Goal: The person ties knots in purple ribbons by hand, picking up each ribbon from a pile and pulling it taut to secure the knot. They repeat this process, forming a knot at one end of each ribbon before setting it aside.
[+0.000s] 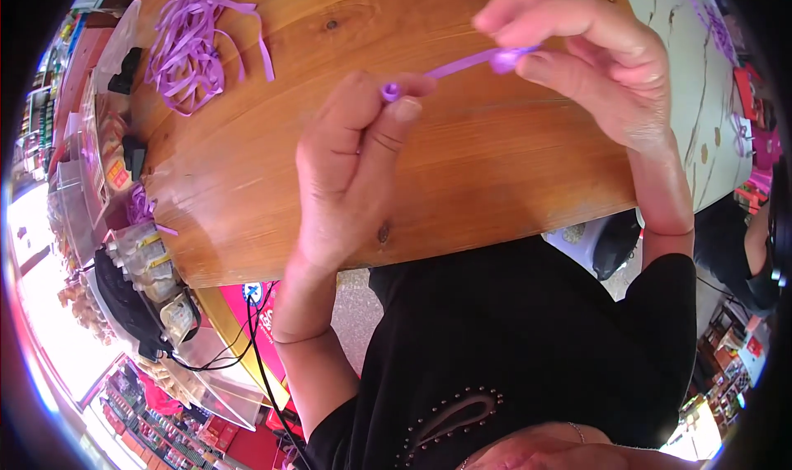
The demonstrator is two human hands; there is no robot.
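Note:
A narrow purple ribbon (462,63) stretches nearly straight between my two hands, above the wooden table. My left hand (346,157) is closed, thumb against forefinger, and a small coil of the ribbon pokes up between those tips. At the other end, a bunched, shiny purple part of the ribbon sits by the thumb tip of my right hand (598,70), which grips it while its upper fingers arch above. That part is slightly blurred, so its exact shape is unclear. Toward the far left of the table lies a loose heap of purple ribbon (194,45).
The wooden table (495,165) ends just in front of my body. A pale marbled surface (701,99) adjoins it on the right, with more purple ribbon (719,35) at its far edge. Small packages (148,260) and a dark bag (120,293) crowd the left side.

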